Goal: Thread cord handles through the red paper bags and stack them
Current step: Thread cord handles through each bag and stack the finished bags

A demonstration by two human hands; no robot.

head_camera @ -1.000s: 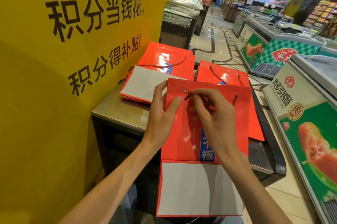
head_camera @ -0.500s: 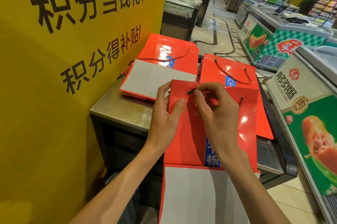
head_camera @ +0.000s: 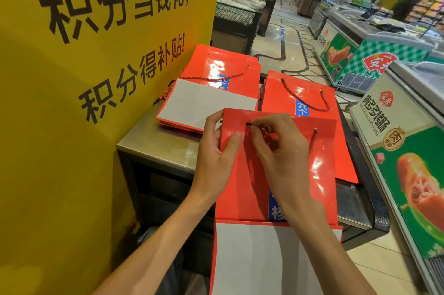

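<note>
Threading is the step in hand: the right hand [head_camera: 278, 150] pinches the dark tip of a red cord [head_camera: 265, 132] at the left eyelet [head_camera: 247, 123] of the bag [head_camera: 319, 165] held flat in front of the person, its top edge over the near edge of the table [head_camera: 158, 146]. The left hand [head_camera: 216, 150] grips the bag's left edge, thumb on the front. The cord's other end already sits in the right eyelet [head_camera: 315, 130]. Next, I judge, the tip must go through the hole and be drawn out behind, with the paper held steady. Three bag groups show: the held one, a pile [head_camera: 216, 93] at back left, and one bag [head_camera: 298, 93] with a cord at back right.
</note>
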